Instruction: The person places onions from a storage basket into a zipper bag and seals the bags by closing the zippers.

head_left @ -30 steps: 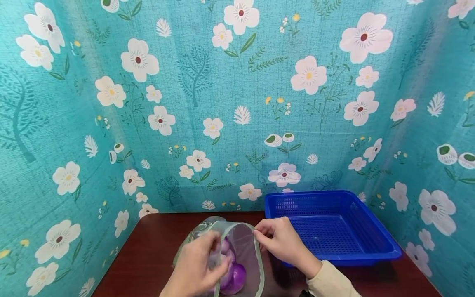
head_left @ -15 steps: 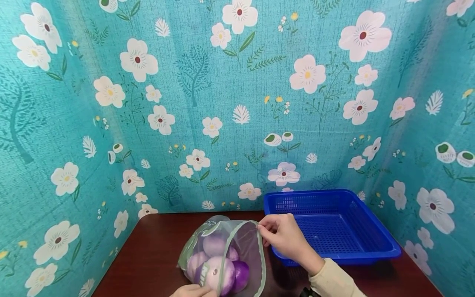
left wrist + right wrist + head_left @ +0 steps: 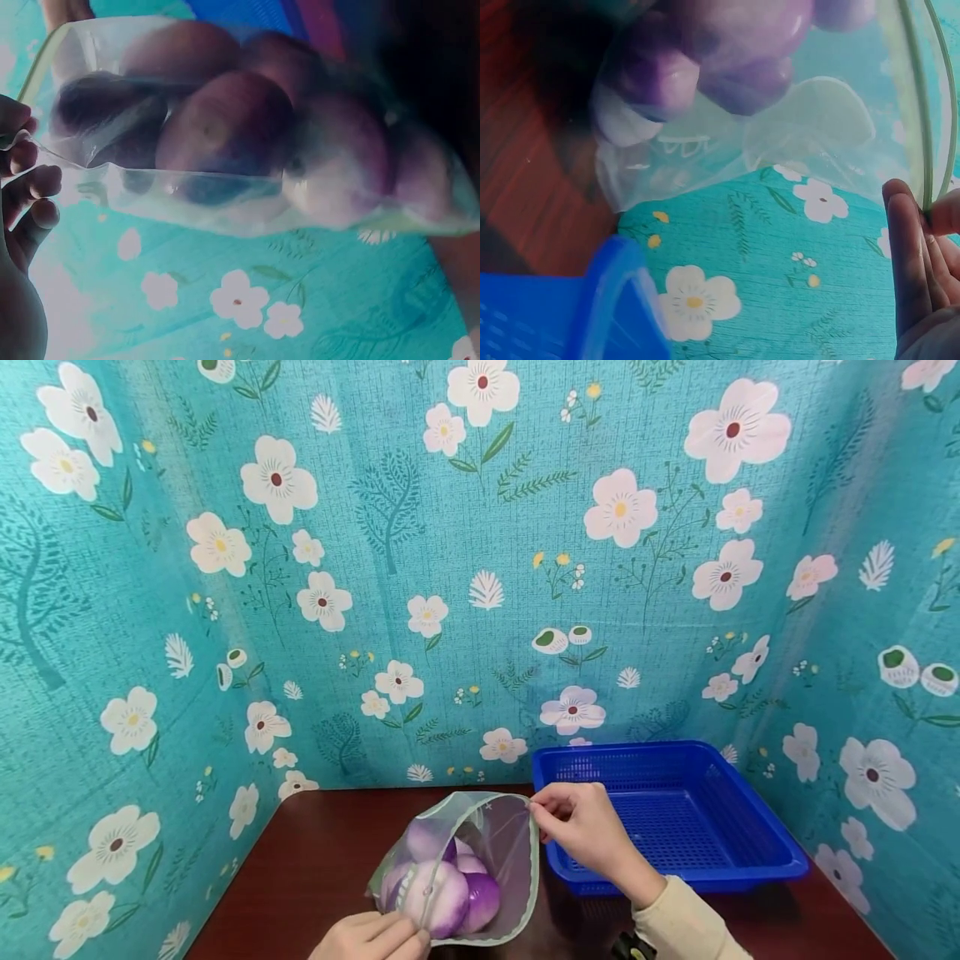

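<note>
A see-through bag (image 3: 525,906) with a pale green rim lies on the dark table, its mouth spread towards the right. Inside are several round purple-and-white vegetables (image 3: 438,897), turnip- or onion-like; the exact kind is unclear. My left hand (image 3: 371,937) pinches the near side of the bag's rim, low in the head view. In the left wrist view, the left fingertips (image 3: 45,214) show at the bag's edge. My right hand (image 3: 585,827) grips the far right corner of the rim between thumb and forefinger, also seen in the right wrist view.
To the right, just behind my right hand, stands a blue perforated plastic basket (image 3: 765,827). Reddish-brown tabletop (image 3: 300,860) shows left of the bag. A teal flowered cloth (image 3: 480,610) hangs around the back and sides.
My left hand has drawn back from the bag's mouth to the near rim and taken hold there. The mouth is spread wider, and my right hand has shifted slightly right with its corner.
</note>
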`<state>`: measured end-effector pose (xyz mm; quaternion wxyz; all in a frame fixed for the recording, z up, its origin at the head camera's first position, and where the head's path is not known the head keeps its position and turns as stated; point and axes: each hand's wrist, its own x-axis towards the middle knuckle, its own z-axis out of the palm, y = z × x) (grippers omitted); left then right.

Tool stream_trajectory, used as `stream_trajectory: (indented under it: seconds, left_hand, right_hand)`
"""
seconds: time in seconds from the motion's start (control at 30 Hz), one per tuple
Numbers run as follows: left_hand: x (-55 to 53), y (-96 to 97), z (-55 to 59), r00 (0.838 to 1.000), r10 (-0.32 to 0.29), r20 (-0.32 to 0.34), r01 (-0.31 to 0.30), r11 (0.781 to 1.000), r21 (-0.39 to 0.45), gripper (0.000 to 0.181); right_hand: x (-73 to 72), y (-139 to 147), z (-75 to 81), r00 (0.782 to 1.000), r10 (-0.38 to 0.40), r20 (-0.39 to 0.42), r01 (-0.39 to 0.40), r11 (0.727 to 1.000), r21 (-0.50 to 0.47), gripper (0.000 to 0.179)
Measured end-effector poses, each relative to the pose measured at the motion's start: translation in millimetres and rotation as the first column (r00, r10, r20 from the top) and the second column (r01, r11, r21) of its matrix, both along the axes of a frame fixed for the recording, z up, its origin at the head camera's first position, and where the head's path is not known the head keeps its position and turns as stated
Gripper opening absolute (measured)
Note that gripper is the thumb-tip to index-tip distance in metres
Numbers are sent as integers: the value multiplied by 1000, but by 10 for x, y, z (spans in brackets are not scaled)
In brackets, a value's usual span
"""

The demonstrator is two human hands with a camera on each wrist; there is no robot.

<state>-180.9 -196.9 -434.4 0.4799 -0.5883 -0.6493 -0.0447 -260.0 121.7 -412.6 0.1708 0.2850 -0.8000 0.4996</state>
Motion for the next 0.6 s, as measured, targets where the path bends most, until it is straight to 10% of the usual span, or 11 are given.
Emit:
stream_trajectory:
  seconds: [0.33, 0.6]
  left_hand:
    - [134, -141, 270, 979, 160, 128, -174, 979, 107, 30]
    - [127, -154, 480, 972, 149, 183, -192, 951, 244, 29]
  right_hand:
    - [13, 52, 232, 997, -53, -61, 51, 998, -38, 9]
    - [14, 99, 450, 996, -86, -29, 84, 994, -73, 8]
